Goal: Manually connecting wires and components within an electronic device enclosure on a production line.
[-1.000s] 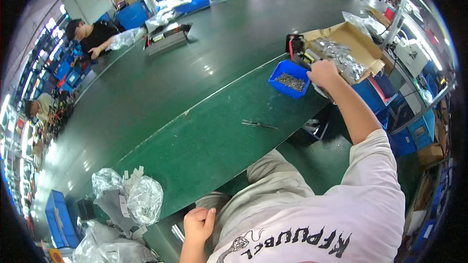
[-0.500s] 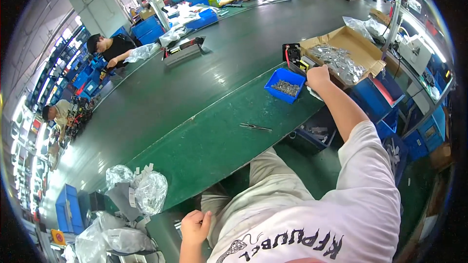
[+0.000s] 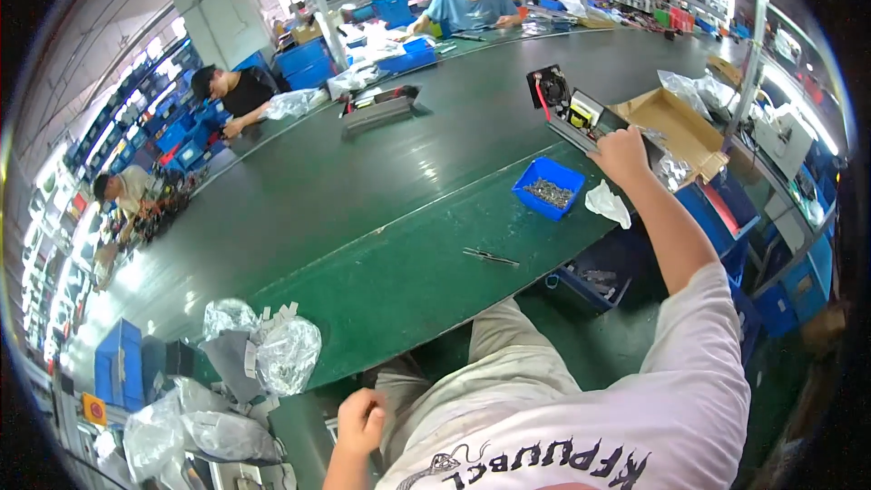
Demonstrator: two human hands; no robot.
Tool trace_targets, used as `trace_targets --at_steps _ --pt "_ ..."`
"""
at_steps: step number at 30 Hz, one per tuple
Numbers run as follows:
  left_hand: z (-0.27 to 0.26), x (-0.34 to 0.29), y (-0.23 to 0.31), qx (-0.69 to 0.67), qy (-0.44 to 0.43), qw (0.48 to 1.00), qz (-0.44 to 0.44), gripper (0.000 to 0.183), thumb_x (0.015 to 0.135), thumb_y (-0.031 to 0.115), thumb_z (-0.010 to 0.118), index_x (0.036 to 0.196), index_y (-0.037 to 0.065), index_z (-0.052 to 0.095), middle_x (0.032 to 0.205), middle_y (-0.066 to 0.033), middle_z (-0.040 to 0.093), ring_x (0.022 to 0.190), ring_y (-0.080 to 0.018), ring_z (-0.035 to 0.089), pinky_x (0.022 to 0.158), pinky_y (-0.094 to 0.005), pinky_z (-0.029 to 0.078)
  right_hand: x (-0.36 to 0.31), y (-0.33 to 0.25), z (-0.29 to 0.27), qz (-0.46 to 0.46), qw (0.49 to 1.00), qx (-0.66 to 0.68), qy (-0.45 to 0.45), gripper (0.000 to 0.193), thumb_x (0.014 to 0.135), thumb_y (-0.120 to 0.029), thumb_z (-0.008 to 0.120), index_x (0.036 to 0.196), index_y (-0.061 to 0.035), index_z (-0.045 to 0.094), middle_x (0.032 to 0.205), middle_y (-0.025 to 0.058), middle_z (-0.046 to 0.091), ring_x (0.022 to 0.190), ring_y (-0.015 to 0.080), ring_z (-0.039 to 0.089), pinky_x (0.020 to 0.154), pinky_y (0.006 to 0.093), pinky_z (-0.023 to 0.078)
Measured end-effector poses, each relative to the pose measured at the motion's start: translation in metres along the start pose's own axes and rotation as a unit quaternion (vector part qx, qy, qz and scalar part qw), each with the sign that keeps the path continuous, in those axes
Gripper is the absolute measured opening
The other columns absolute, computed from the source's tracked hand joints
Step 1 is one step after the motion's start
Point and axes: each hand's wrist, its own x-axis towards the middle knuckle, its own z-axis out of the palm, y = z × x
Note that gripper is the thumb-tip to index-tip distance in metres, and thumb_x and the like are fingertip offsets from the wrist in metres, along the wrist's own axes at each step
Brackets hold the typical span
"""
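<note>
My right hand (image 3: 621, 159) grips the near end of an open electronic unit (image 3: 572, 113). This unit has a grey metal housing, a black fan, red wires and a yellow-wrapped part. It is tilted beside the cardboard box, and my fingers partly hide its near end. A blue bin (image 3: 549, 189) of small metal parts stands just nearer on the green bench, with a crumpled white piece (image 3: 608, 204) to its right. Low by my lap, my left hand (image 3: 360, 422) is loosely curled with nothing visible in it. Tweezers (image 3: 491, 257) lie on the bench, away from both hands.
A cardboard box (image 3: 676, 127) with silvery pieces stands at the right. Another unit (image 3: 381, 113) rests on the dark conveyor belt (image 3: 363, 191). Clear plastic bags (image 3: 288, 354) lie at the lower left, and an open bin (image 3: 594, 281) sits below the bench edge. Several people work across the belt.
The electronic unit has come out from beside the box, more of its housing showing, with my right hand on it. The white piece is uncovered. The whole view has shifted; my left hand stays low.
</note>
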Motion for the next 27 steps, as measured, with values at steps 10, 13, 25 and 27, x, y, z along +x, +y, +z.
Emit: trace_targets --at_steps 10,13,25,27 --pt "-0.006 0.111 -0.018 -0.251 0.056 0.966 -0.028 0.122 0.071 0.069 0.082 0.159 0.005 0.027 0.161 -0.0127 0.035 0.147 -0.0274 0.035 0.109 -0.0465 0.038 -0.044 -0.141 -0.098 -0.35 0.897 0.227 0.15 0.043 0.073 -0.046 0.079 0.057 -0.0103 0.062 0.063 0.0061 0.058 0.068 0.0274 0.056 0.067 0.0416 0.041" --pt "-0.004 0.122 -0.038 -0.353 0.04 0.935 -0.012 0.126 0.07 0.056 0.089 0.163 0.008 0.017 0.165 -0.0115 0.027 0.15 -0.0261 0.03 0.111 -0.0475 0.038 -0.062 -0.193 -0.096 -0.437 0.816 0.324 0.194 0.041 0.065 -0.039 0.085 0.055 -0.0146 0.053 0.061 0.0023 0.049 0.064 0.0231 0.049 0.064 0.0392 0.038" --pt "0.039 0.074 -0.018 -0.44 0.204 0.85 -0.204 0.058 0.099 0.019 0.062 0.149 0.001 0.04 0.139 -0.0084 0.055 0.127 -0.0192 0.051 0.111 -0.0383 0.038 -0.069 -0.288 -0.079 -0.561 0.723 0.396 0.075 0.03 0.059 -0.029 0.081 0.059 -0.0153 0.054 0.064 -0.001 0.048 0.068 0.0202 0.049 0.065 0.0369 0.037" --pt "0.039 0.073 -0.023 -0.428 0.198 0.87 -0.146 0.064 0.098 0.012 0.061 0.153 -0.001 0.031 0.143 -0.0113 0.051 0.129 -0.0213 0.05 0.112 -0.0386 0.037 -0.069 -0.291 -0.08 -0.556 0.726 0.4 0.056 0.029 0.058 -0.029 0.08 0.059 -0.0153 0.054 0.065 -0.0011 0.048 0.069 0.0201 0.049 0.066 0.0368 0.038"
